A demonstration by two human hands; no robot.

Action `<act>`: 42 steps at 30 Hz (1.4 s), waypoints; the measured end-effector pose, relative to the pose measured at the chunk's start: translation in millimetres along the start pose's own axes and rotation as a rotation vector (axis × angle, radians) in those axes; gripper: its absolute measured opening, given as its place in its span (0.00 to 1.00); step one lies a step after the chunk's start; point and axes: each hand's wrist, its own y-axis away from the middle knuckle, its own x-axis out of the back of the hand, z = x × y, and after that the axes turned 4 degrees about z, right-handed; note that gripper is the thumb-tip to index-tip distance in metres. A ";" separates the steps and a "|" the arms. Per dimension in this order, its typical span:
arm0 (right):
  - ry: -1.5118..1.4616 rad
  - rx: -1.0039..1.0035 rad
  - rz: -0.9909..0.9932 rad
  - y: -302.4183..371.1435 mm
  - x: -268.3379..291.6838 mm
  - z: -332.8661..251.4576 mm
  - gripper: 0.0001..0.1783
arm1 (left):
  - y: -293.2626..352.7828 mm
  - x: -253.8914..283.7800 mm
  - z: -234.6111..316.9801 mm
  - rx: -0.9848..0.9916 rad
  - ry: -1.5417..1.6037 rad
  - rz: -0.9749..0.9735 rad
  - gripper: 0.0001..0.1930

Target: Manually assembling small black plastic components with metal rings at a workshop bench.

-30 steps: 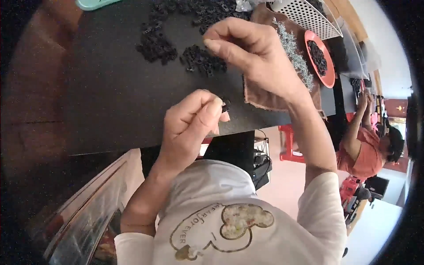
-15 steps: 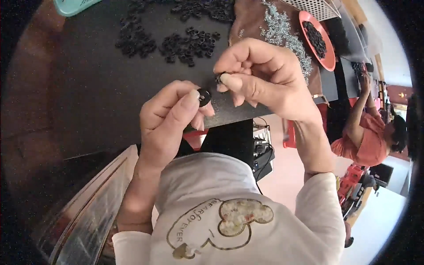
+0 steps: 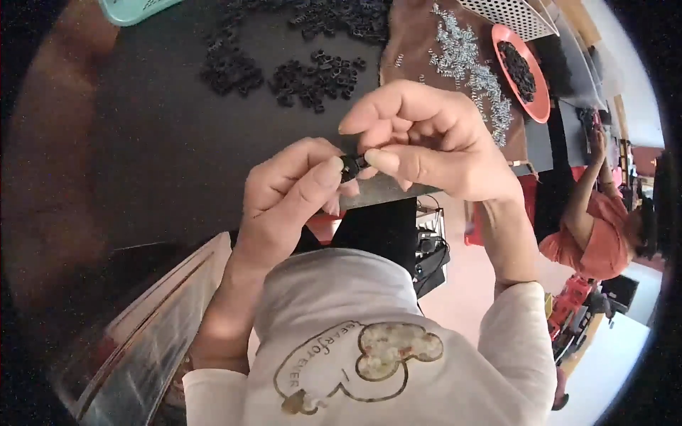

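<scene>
Over the table's near edge, my left hand pinches a small round black plastic part between thumb and fingers. My right hand meets it from the right, its thumb pressing a smaller black piece against that part; the index finger is lifted away. The fingers cover much of both pieces, so how they fit cannot be made out. Beyond my hands lie a pile of small black clips and, to the right, a heap of small metal springs.
A red dish of black parts stands right of the springs, near a white perforated basket. A teal tray sits at the far left. Another person in an orange shirt is at the right. The dark tabletop extends left.
My hands have come together; the smaller piece in my right fingers now touches the round part in my left. My right index finger has lifted. The whole view has shifted slightly.
</scene>
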 end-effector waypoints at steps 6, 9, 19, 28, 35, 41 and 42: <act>-0.042 0.017 -0.024 1.7 7.1 3.2 0.13 | -1.9 -0.8 -1.7 0.054 -0.045 0.005 0.13; 0.000 -0.049 -0.025 1.8 6.5 1.9 0.15 | -1.5 -1.5 -0.3 0.068 -0.094 -0.010 0.13; -0.156 -0.028 -0.057 4.1 1.7 14.8 0.17 | -0.4 -5.3 10.3 0.078 -0.075 -0.031 0.14; -0.104 -0.020 -0.006 7.3 -3.7 14.9 0.18 | 0.1 -4.6 6.2 0.049 -0.079 -0.023 0.13; -0.054 -0.057 0.087 8.5 -14.8 3.5 0.20 | -2.8 -1.8 6.6 0.013 -0.059 -0.024 0.12; 0.046 0.035 0.134 4.7 -18.4 6.4 0.20 | -4.8 -0.7 11.1 0.121 0.010 -0.008 0.13; 0.061 0.025 0.150 4.3 -19.6 5.1 0.20 | -5.0 -0.7 11.2 0.119 0.011 -0.005 0.13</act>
